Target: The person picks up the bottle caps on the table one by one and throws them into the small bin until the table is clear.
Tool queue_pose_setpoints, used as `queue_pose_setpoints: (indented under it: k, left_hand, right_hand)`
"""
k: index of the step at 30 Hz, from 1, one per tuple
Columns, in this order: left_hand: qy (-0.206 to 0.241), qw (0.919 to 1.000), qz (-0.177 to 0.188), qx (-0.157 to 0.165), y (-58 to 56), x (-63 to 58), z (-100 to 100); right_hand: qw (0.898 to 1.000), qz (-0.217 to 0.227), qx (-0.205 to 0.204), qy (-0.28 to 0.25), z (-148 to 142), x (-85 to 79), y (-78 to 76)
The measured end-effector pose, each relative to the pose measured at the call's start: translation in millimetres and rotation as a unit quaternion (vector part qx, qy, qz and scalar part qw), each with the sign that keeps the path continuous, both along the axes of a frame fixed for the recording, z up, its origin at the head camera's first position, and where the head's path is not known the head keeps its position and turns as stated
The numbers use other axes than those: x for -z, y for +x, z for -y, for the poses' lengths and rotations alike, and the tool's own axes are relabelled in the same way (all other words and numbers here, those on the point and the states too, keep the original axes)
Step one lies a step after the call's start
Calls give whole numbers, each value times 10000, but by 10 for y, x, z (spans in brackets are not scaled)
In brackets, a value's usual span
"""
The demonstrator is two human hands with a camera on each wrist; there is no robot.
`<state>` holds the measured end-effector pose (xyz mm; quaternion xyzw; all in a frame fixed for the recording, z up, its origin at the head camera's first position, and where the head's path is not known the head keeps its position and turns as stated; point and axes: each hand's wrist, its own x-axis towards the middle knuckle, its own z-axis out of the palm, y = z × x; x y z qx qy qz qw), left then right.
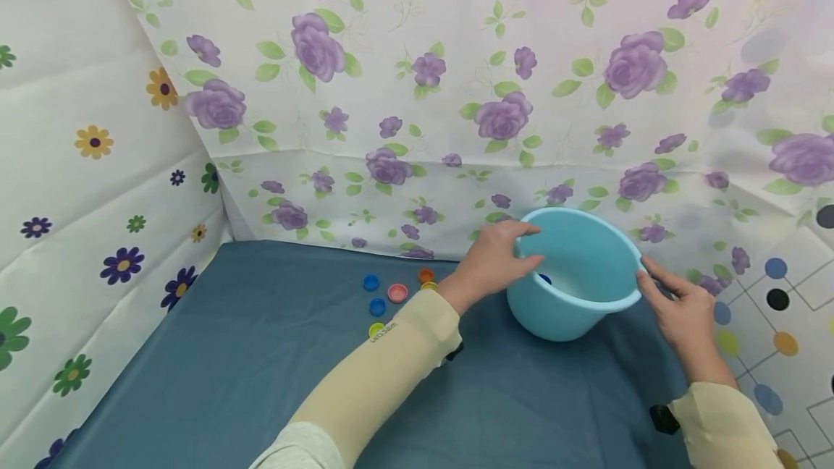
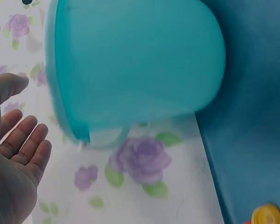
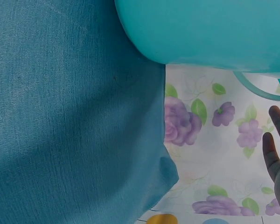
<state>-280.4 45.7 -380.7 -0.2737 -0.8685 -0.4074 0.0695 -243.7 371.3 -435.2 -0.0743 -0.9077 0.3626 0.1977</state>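
A light blue plastic bucket [image 1: 560,317] stands upright at the back right of the table, with a small dark blue piece [image 1: 544,279] showing inside. My left hand [image 1: 498,255] is at its left rim, thumb and fingers spread apart. In the left wrist view that hand [image 2: 18,154] shows a gap between its fingers and the bucket wall. At the right rim my right hand [image 1: 684,306] has its extended fingertips right by the edge. The bucket's handle [image 3: 256,91] hangs on the far side in the right wrist view.
Left of the bucket, several small round caps lie on the dark blue cloth [image 1: 260,368], among them a pink cap [image 1: 397,293], a blue cap [image 1: 371,282] and an orange cap [image 1: 426,276]. A flowered sheet [image 1: 391,129] rises close behind the bucket.
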Motion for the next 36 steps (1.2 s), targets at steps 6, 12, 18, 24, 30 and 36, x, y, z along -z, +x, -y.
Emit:
queue_pose_setpoints:
  k: [6,12,18,24,30,36]
  left_hand:
    - [259,9991,-115,-316,-6,26,341]
    - [290,9972,-76,-684,-35,104,695]
    - [526,9948,-18,-871,18,131,1030]
    - [496,9918,-115,-1176,104,268,1330]
    - [157,9873,190,-1568,237,492,1580]
    - [-89,9825,555,-1774,418,771,1793]
  right_hand:
    - [10000,36,13,-60,-31,7,13]
    - [9997,212,94,-95,-71,10,24]
    - [9998,179,89,-41,-77,23,36]
    - [9997,213,32,-80,-69,-3,17]
    - [9996,285,-38,-69,-63,-45,11]
    - [9995,285,-151,12,-20,-60,21]
